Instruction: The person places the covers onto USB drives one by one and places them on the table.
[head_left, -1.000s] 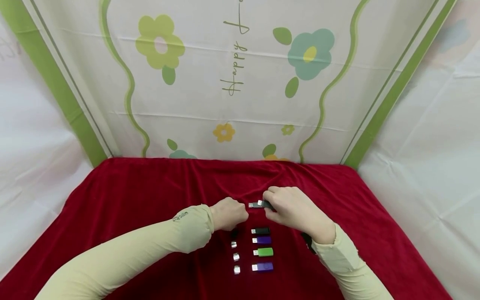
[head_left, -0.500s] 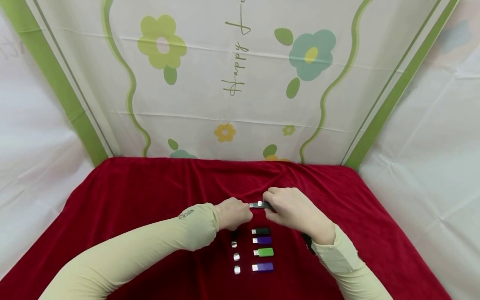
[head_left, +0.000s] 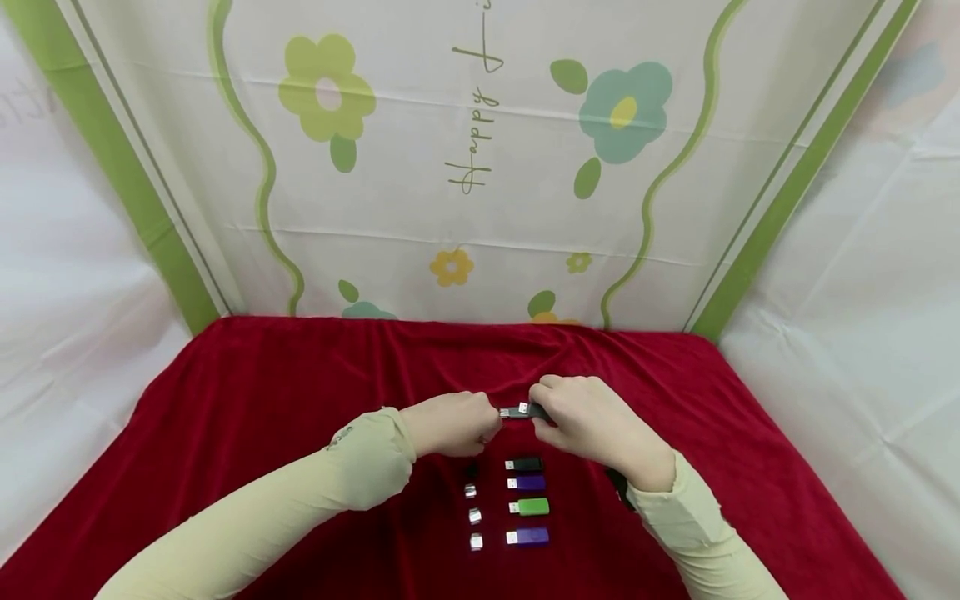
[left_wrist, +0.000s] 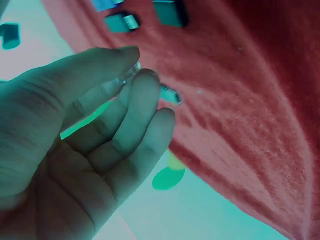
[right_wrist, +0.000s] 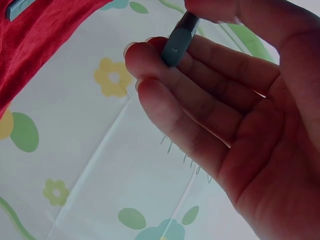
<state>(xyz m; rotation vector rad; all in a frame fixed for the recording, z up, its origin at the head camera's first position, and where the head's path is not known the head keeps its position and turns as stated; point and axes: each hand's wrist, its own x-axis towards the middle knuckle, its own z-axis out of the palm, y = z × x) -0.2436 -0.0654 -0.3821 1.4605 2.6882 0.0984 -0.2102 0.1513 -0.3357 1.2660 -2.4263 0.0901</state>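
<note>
My left hand [head_left: 456, 423] pinches a small clear piece, apparently a cap [left_wrist: 131, 73], between thumb and index finger. My right hand [head_left: 588, 421] holds a dark grey USB stick [right_wrist: 179, 42] by thumb and fingertips; a silver plug [head_left: 523, 407] shows beside those fingers in the head view. A grey stick with a metal end [head_left: 512, 413] appears between the two hands; whether it touches the left fingertips is unclear. Below the hands, a column holds a black USB stick [head_left: 523, 464], a purple one [head_left: 527, 483], a green one [head_left: 531, 507] and another purple one [head_left: 528, 537].
Small clear caps [head_left: 475, 517] form a column left of the sticks. A dark item [head_left: 471, 469] sits above them, partly hidden by the left hand. Red cloth [head_left: 315, 375] covers the table, with white flowered curtains [head_left: 510, 208] behind and at the sides.
My left fingertips have come slightly rightward, up to the grey stick's metal end, and the left wrist has turned. The right hand stays nearly still with the dark stick.
</note>
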